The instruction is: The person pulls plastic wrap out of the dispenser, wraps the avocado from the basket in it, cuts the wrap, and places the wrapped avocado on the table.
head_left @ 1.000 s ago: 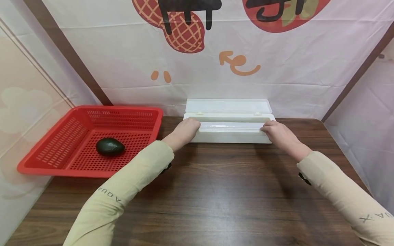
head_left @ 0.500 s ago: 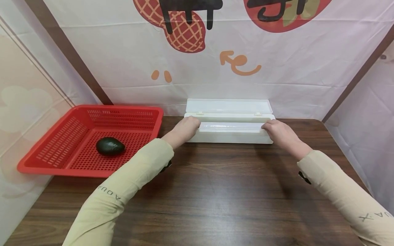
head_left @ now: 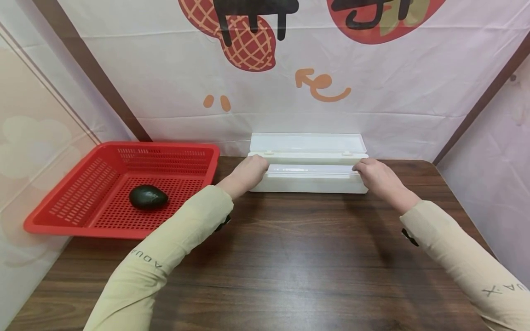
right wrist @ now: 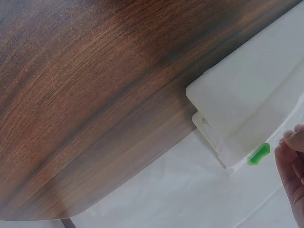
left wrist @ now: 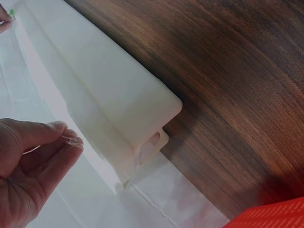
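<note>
A long white cling film dispenser [head_left: 310, 185] lies at the back of the table, its lid raised against the backdrop. Clear film [head_left: 308, 170] shows inside the box's long opening. At its left end my left hand [head_left: 248, 174] pinches the film's edge between thumb and fingers; in the left wrist view a crumpled bit of film [left wrist: 72, 141] shows at the fingertips. My right hand [head_left: 377, 177] is at the right end, thumb and fingertips pinched together on the film, near a green slider [right wrist: 259, 154]. Part of the film is hidden behind the hands.
A red perforated basket [head_left: 103, 233] stands to the left, holding a dark green avocado [head_left: 148, 197]. Brown wooden table [head_left: 298, 257] lies in front of the dispenser. A printed fabric backdrop [head_left: 186, 82] rises directly behind.
Both hands have shifted very slightly up and away, the right one also a little to the right. The dispenser, basket and avocado look the same.
</note>
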Motion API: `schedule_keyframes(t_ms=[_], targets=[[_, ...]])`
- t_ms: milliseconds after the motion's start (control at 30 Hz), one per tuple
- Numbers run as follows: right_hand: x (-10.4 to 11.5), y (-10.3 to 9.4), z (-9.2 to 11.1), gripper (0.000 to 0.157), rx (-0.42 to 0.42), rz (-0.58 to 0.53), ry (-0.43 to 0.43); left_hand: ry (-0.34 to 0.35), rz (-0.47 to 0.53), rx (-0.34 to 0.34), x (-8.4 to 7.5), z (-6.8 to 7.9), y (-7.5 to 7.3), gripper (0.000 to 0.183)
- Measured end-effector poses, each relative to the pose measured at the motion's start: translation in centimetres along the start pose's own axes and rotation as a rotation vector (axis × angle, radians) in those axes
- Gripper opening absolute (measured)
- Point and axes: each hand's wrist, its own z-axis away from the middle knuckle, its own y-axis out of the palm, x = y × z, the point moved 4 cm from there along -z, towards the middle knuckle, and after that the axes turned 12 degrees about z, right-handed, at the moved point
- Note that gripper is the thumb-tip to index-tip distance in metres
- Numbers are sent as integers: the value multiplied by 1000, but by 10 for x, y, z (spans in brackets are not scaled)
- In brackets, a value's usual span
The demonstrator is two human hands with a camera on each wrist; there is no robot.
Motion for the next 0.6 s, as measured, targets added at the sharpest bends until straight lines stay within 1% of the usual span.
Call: schedule_keyframes(t_ms=[200, 300, 500, 600], targets=[[-2, -1, -1, 17, -12, -17, -2, -26, 1, -2, 0, -2, -4, 21], [-2, -1, -2, 17, -21, -18, -2, -24, 2, -11, 1, -2, -6, 20], [-3, -2, -5, 16, -15, -7, 5, -39, 35, -8, 5, -4, -6, 24], [-4, -2, -6, 17, -29, -9, 5, -46, 40, -4, 6, -5, -6, 25]])
